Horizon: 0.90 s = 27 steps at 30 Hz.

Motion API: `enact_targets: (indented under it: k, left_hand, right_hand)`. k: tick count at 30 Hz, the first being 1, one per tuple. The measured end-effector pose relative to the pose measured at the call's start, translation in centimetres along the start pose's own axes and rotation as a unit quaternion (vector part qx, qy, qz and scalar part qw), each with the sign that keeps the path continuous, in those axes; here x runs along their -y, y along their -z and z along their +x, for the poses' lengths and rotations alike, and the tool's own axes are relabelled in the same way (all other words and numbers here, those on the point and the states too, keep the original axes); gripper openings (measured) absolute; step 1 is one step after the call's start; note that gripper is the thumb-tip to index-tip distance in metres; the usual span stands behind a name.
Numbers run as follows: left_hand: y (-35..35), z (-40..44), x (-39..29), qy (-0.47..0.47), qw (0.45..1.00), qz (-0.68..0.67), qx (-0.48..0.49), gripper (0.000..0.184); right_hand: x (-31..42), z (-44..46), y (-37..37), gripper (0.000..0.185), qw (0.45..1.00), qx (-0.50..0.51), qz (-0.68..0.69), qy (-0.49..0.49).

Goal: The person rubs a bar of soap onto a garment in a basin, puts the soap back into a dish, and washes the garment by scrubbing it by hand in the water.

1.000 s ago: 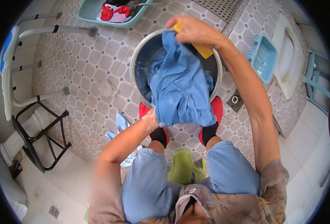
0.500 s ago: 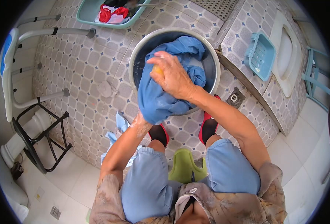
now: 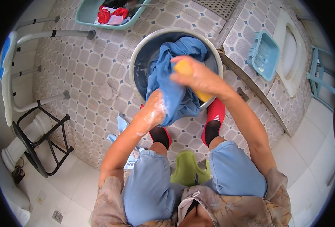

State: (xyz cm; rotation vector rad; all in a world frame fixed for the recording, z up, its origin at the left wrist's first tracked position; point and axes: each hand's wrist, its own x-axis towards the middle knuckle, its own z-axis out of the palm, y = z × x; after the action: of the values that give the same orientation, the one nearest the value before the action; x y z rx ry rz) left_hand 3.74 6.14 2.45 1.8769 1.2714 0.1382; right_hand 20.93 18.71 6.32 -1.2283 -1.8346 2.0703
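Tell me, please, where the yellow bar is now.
In the head view, the yellow bar is in the right hand, over the blue cloth, toward the right side of the basin.

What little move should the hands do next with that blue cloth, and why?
Probably, the right hand should rub the yellow bar along the blue cloth: it holds the bar over the cloth, while the sudsy left hand, partly hidden, is at the cloth's near side, seemingly steadying it by the tub.
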Motion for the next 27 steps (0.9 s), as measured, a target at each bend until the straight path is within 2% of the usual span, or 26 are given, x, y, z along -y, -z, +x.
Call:
enact_targets:
  k: [2,3,4,6,7,9,10,12,14,15,16,17,18,20,21,23,27]
  left_hand:
    - [-0.2,0.6,-0.1,0.000,0.999,0.030,0.032,0.047]
    - [0.0,0.7,-0.7,0.000,0.999,0.031,0.032,0.047]
    - [0.6,0.9,-2.1,0.035,0.995,0.085,0.049,0.044]
    - [1.7,1.5,-4.2,0.103,0.972,0.194,0.083,0.040]
    - [2.0,1.4,-4.0,0.103,0.972,0.194,0.085,0.040]
    - [3.0,0.7,-2.7,-0.011,0.981,0.188,0.055,0.037]
    - [3.6,0.6,-1.6,-0.012,0.981,0.188,0.054,0.037]
    - [4.9,0.3,1.0,0.068,0.991,0.111,-0.035,0.031]
    - [5.2,0.6,3.9,0.124,0.960,0.055,-0.247,0.022]
    - [6.2,1.3,3.5,0.124,0.959,0.055,-0.247,0.022]
    - [8.2,2.1,2.3,0.174,0.950,-0.023,-0.260,0.022]
    - [9.4,3.0,1.5,0.222,0.931,-0.101,-0.270,0.025]
    - [9.7,3.8,1.1,0.223,0.931,-0.103,-0.270,0.025]
    - [9.8,5.6,0.7,0.172,0.965,0.114,-0.159,0.035]
    - [9.3,6.6,0.9,0.173,0.966,0.113,-0.158,0.035]
    - [8.0,8.3,2.0,0.141,0.951,0.275,-0.009,0.035]
    - [7.5,9.8,3.7,0.130,0.936,0.328,0.010,0.031]
  right_hand:
    - [-0.6,-0.3,-1.5,0.087,0.979,-0.008,-0.201,0.044]
    - [-0.2,-0.6,-1.9,0.079,0.979,-0.012,-0.202,0.019]
    - [-0.5,-0.4,-1.8,0.079,0.979,-0.012,-0.201,0.019]
    - [-1.1,0.3,-1.5,0.067,0.984,0.028,-0.148,-0.097]
    - [-1.2,0.2,-1.4,0.067,0.984,0.028,-0.146,-0.098]
    - [-1.1,-0.2,-0.9,0.063,0.982,0.085,-0.157,-0.057]
    - [-0.9,-0.3,-0.6,0.063,0.982,0.084,-0.157,-0.056]
    - [-0.5,-0.9,-0.5,0.063,0.979,0.131,-0.157,-0.025]
    - [0.1,-1.5,-0.9,0.064,0.978,0.134,-0.159,-0.015]
    - [0.3,-1.7,-1.3,0.065,0.979,0.140,-0.149,0.008]
    - [0.6,-1.8,-1.6,0.066,0.979,0.146,-0.139,0.031]
    - [2.2,-2.0,-1.7,0.066,0.975,0.181,-0.130,-0.003]
    - [2.0,-1.9,-2.3,0.066,0.975,0.182,-0.130,-0.004]
    - [1.4,-1.6,-3.4,0.063,0.971,0.165,-0.159,0.065]
    - [1.5,-1.5,-3.5,0.059,0.970,0.173,-0.158,0.073]
    - [1.4,-1.5,-3.8,0.058,0.968,0.178,-0.165,0.071]
    - [1.0,-1.7,-3.7,0.058,0.968,0.166,-0.159,0.099]
